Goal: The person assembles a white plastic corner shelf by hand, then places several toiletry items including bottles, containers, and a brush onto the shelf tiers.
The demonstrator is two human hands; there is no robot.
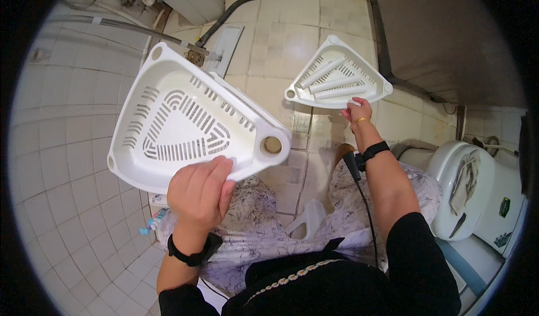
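My left hand point(201, 189) grips the near rim of a white triangular corner shelf tray point(168, 114) with slotted holes, and holds it up tilted in front of the tiled wall. My right hand point(356, 112) reaches forward and touches the near edge of a second white triangular tray point(359, 94) that lies on the floor. Three white plastic tubes point(330, 80) lie inside that second tray. Both wrists wear black bands, and a thin black cable hangs from the right one.
A white toilet point(474, 189) stands at the right. A dark hose point(236, 7) and a metal pipe point(112, 24) run across the tiled floor at the top. A white plastic piece point(309, 217) lies between my knees. Tiled wall fills the left.
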